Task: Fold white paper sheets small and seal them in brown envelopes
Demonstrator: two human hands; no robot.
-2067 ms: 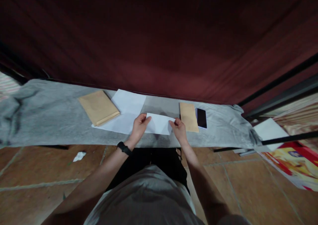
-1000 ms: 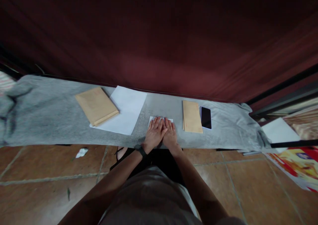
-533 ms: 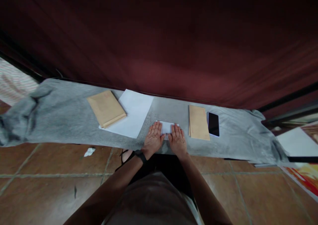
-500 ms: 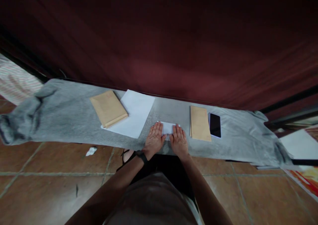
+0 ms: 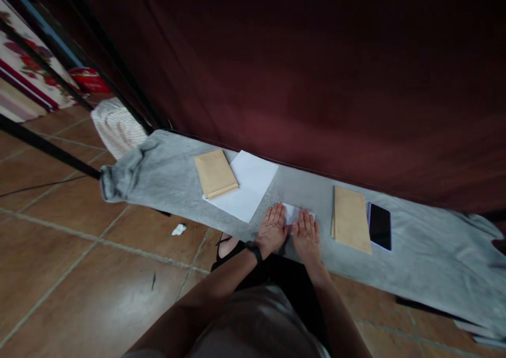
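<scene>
A small folded sheet of white paper lies on the grey cloth, partly covered by both hands. My left hand, with a dark band on its wrist, rests flat on the paper's left side. Flat on its right side lies my right hand, fingers stretched forward. To the left are larger white sheets with a stack of brown envelopes partly on top. More brown envelopes sit right of my hands.
A phone with a dark screen lies beside the right envelopes. The grey cloth covers a long narrow surface against a dark red curtain. A black bar crosses at left. White scrap lies on the tiled floor.
The head view has turned left and tilted, so the things appear farther right. Both hands stay flat on the folded paper, with little visible change in their pose.
</scene>
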